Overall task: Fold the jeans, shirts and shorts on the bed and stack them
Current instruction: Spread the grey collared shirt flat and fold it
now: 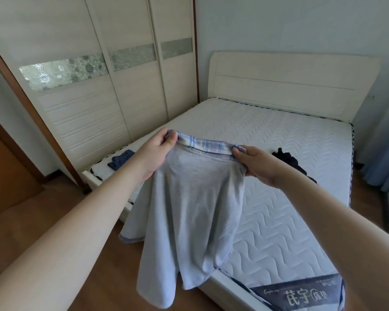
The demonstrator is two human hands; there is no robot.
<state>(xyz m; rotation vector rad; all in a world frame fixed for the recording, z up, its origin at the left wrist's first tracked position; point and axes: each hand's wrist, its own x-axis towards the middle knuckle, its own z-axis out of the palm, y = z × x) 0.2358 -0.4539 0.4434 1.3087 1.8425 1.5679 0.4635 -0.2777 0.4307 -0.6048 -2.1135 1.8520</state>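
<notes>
Two bare forearms reach forward from the near edge, over a wooden floor (54, 221). Between them hangs a pale grey shirt (189, 209), held up in the air in front of the bed (279, 209); its hem drops past the bed's near left corner toward the floor. A blue plaid band runs along the shirt's top edge, stretched between the two hands.

The left hand (153, 153) grips the left end of that band, its fingers (172, 138) pinched shut on the cloth. The right hand (256, 162) grips the right end the same way, thumb and fingers clamped on the fabric.

The bed has a bare white quilted mattress with a dark label at its near right corner. On the mattress's left edge, behind the left hand, lie folded blue jeans (120, 159). To the right, partly hidden behind the right hand, lies a crumpled black garment (288, 159).

At the far end stands a cream headboard (290, 84). Far left, a pale wardrobe (99, 75) with sliding doors fills the wall.
</notes>
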